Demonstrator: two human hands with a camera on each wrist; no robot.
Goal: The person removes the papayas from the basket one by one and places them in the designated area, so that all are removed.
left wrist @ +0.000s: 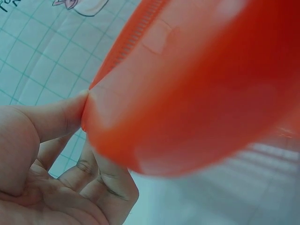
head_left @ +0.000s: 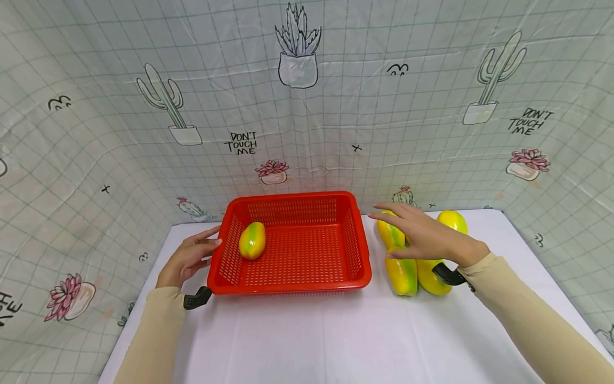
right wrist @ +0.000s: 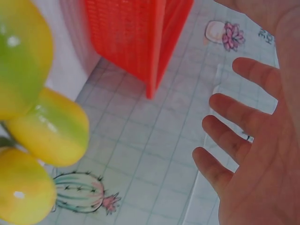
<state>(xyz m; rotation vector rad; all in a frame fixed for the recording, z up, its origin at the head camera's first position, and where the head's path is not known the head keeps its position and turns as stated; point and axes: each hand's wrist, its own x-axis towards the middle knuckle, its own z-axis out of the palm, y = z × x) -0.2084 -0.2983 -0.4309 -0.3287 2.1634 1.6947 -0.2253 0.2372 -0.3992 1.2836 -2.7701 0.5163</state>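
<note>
A red plastic basket (head_left: 292, 288) with slotted walls sits on the table, and one yellow-green papaya (head_left: 252, 241) lies at its left end. At the basket's left side, my left hand (head_left: 189, 257) grips the rim. The left wrist view shows its thumb (left wrist: 61, 115) against the rim edge and curled fingers below. My right hand (head_left: 427, 234) hovers over a group of papayas to the right of the basket, fingers spread and holding nothing. It partly hides the group, including a near papaya (head_left: 403, 274). In the right wrist view its palm (right wrist: 267, 173) faces the basket, apart from the fruit.
Beyond the right hand another papaya (head_left: 452, 221) lies near the back edge. A white cloth (head_left: 312, 341) covers the table. Fabric printed with cacti (head_left: 336, 117) hangs close behind the basket and along both sides. Each wrist carries a black strap-on device (head_left: 196, 298).
</note>
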